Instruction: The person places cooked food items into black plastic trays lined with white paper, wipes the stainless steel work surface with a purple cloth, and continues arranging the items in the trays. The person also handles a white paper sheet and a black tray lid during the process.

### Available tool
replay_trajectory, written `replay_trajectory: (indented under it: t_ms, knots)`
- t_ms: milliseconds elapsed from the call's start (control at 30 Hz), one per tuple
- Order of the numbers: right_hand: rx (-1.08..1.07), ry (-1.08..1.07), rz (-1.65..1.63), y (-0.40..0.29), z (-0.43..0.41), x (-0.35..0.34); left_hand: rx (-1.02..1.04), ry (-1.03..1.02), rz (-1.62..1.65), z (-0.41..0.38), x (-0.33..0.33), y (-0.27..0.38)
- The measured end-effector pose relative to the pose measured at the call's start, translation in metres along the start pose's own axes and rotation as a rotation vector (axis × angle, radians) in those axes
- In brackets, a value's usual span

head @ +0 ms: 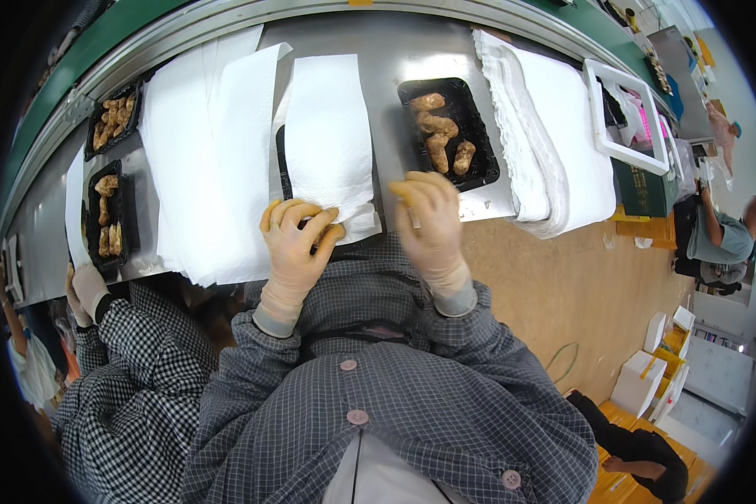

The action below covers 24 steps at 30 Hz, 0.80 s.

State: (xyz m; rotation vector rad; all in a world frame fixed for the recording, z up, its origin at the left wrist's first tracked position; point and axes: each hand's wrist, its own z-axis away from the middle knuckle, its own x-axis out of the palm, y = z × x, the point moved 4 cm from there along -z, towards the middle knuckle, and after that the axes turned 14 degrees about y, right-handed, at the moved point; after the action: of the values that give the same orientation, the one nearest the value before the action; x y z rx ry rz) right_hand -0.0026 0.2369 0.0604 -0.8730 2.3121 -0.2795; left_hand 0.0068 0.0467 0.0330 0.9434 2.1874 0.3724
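Observation:
My gloved left hand (295,252) is at the near end of a black tray (283,165), with thumb and fingers around a brown mushroom (319,234), mostly hidden by them. A white paper sheet (329,123) covers most of that tray, its near end crumpled beside my fingertips. My gloved right hand (431,223), slightly blurred, hovers at the near edge of a second black tray (484,165). Its fingers are loosely curled, and nothing shows in them. Several knobbly brown mushrooms (440,124) lie in this second tray.
White paper sheets (211,157) lie spread to the left, and a thick paper stack (561,138) to the right. Farther left, a co-worker's gloved hands (88,291) hold paper near two filled trays (105,214). A white foam frame (633,160) stands at right.

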Motion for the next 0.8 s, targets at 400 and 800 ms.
replay_trajectory:
  t_ms: [400,800]
  knots:
    - [0.063,-0.142,0.322,0.118,-0.047,0.013,0.002,0.023,0.005,0.007,0.000,0.000]
    - [-0.259,-0.553,0.095,-0.017,-0.057,0.033,-0.025,0.035,0.007,0.011,0.001,-0.006]
